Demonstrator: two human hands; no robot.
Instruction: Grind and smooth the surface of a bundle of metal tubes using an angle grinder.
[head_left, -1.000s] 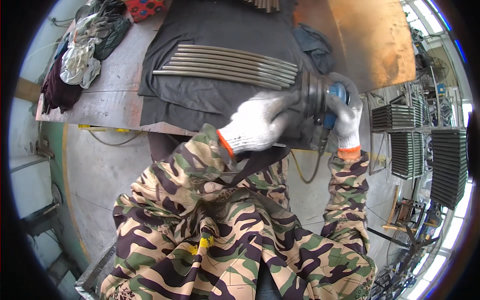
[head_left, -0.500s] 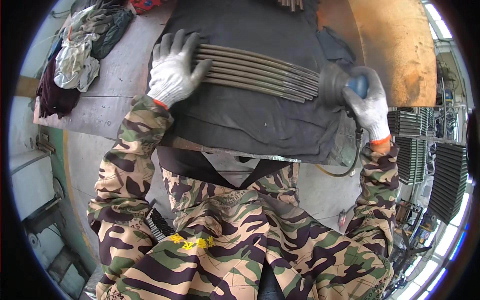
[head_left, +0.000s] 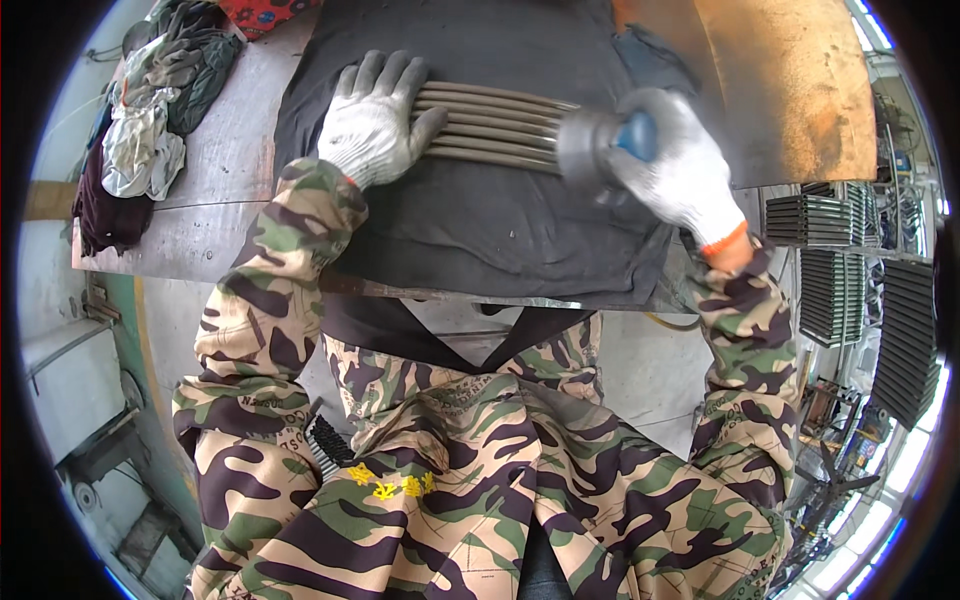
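Note:
Several slim metal rods (head_left: pixel 490 127) lie side by side on a dark cloth (head_left: pixel 460 235) spread over the table. My left hand (head_left: pixel 372 125), in a white and grey glove, rests flat over their left ends, fingers stretched out and thumb apart. A round power sander (head_left: pixel 588 150) with a blue top sits over the right part of the rods and hides their right ends. My right hand (head_left: pixel 682 150), gloved as well, wraps around the sander's top from the right. The sander and that hand are blurred by motion.
A heap of crumpled clothes (head_left: pixel 150 140) lies on the table's left end, with a red patterned cloth (head_left: pixel 262 12) at the far edge. A dark rag (head_left: pixel 650 62) lies beyond my right hand, beside an orange-stained board (head_left: pixel 800 90). Racks of stacked dark bars (head_left: pixel 832 295) stand at right.
My right hand and the sander have moved left, from beside the rods' right ends onto the rods. My left hand stays on the left ends; the whole view has shifted slightly.

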